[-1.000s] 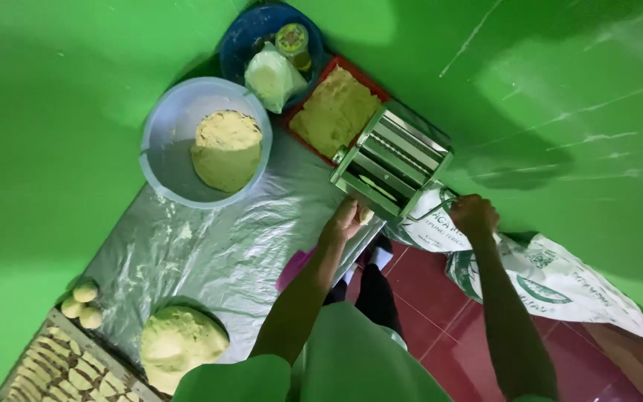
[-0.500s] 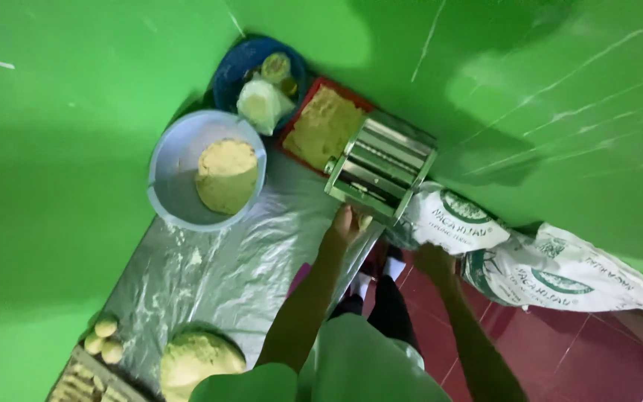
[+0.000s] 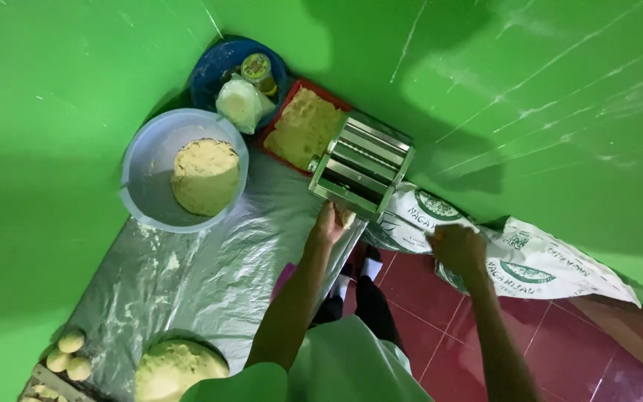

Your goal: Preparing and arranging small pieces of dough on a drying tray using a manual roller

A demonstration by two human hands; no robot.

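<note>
Left hand [image 3: 330,223] sits at the near edge of the metal roller machine [image 3: 360,165], fingers curled round a small pale bit of dough [image 3: 345,217] right at the machine's underside. Right hand [image 3: 457,249] is closed into a loose fist just beside the machine's right end; can't tell what it grips, if anything. Machine stands at the edge of a table w/ a plastic sheet [image 3: 210,275] over it. Behind it a red tray [image 3: 303,128] w/ a flat yellow slab. Left of that a pale bowl [image 3: 143,160] holding a dough lump [image 3: 205,176]. Near bottom edge another dough mound [image 3: 180,368] & three small balls [image 3: 68,353]. White printed sacks [image 3: 530,260] lie right, over red floor tiles.
</note>
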